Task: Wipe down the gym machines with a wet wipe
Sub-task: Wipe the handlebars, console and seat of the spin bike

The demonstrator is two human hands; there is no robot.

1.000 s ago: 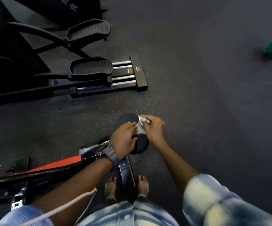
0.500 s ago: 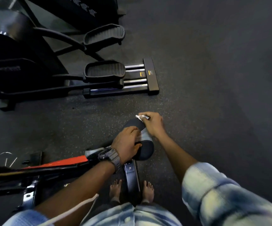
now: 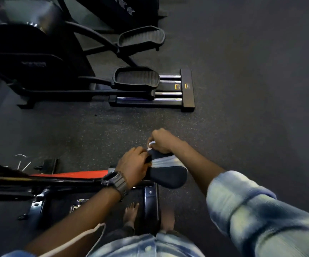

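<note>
We look down on a dark bike saddle (image 3: pixel 165 178), its broad end toward us and its narrow nose pointing away. A pale wet wipe (image 3: pixel 163 161) lies draped as a band across the saddle's middle, and a small white end of it shows higher up, just at the nose.

Our left hand (image 3: pixel 133 165) rests on the saddle's left side, a dark watch (image 3: pixel 115 181) on its wrist. Its fingers (image 3: pixel 140 151) curl over the edge of the saddle and reach the wipe; we cannot tell whether they pinch the wipe itself or only hold the saddle beneath it.

Our right hand (image 3: pixel 162 140) sits over the nose of the saddle. Its fingers are bent together and pinch the white end of the wipe between thumb and fingertips. A blue-and-white patterned sleeve (image 3: pixel 257 210) covers the right arm to just past the elbow.

The saddle belongs to a machine with a red and black frame (image 3: pixel 66 176) that runs off to the left, and a black base plate (image 3: pixel 150 203) stands under it on the floor (image 3: pixel 242 108). Our bare feet (image 3: pixel 130 212) stand either side of that plate. A thin white cord (image 3: pixel 79 238) hangs beside the left arm.

Farther away, well apart from the saddle, an elliptical trainer (image 3: pixel 137 79) stands on the speckled dark floor, with two black foot pedals and silver rails ending in a black crossbar.
</note>
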